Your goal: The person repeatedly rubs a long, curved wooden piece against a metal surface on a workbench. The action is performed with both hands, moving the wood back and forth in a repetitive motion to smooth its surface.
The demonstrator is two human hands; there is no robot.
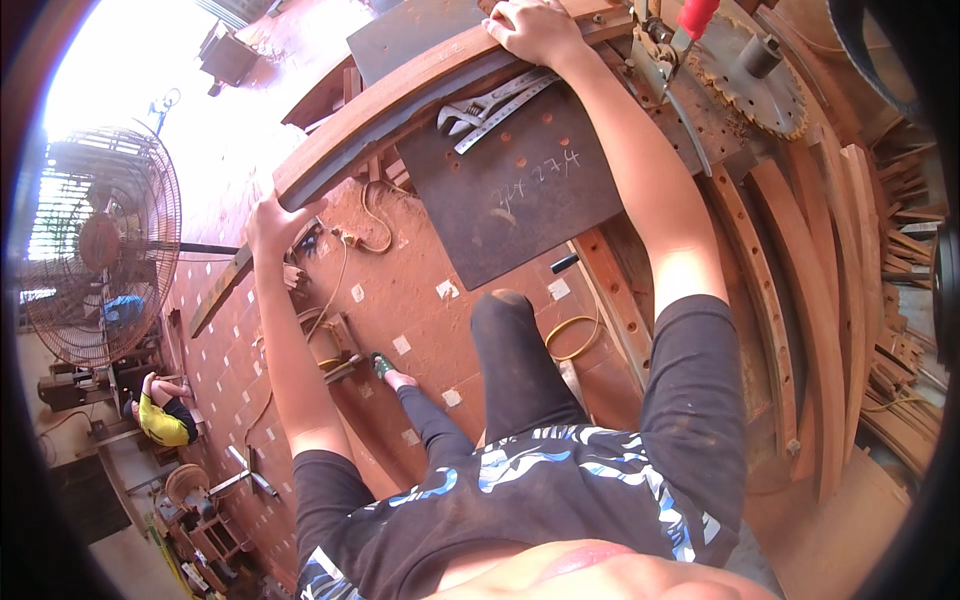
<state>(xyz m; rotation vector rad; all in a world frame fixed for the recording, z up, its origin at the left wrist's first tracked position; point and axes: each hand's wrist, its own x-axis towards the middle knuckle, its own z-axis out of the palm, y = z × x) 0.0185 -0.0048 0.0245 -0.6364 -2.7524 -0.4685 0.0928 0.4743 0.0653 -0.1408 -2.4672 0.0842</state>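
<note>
Seemingly mid-feed, the left hand at centre left and right hand at top centre both grip the long curved wooden strip lying across the saw table, which next calls for steady guiding.

wrench on saw table, blade right, fan far left
</note>
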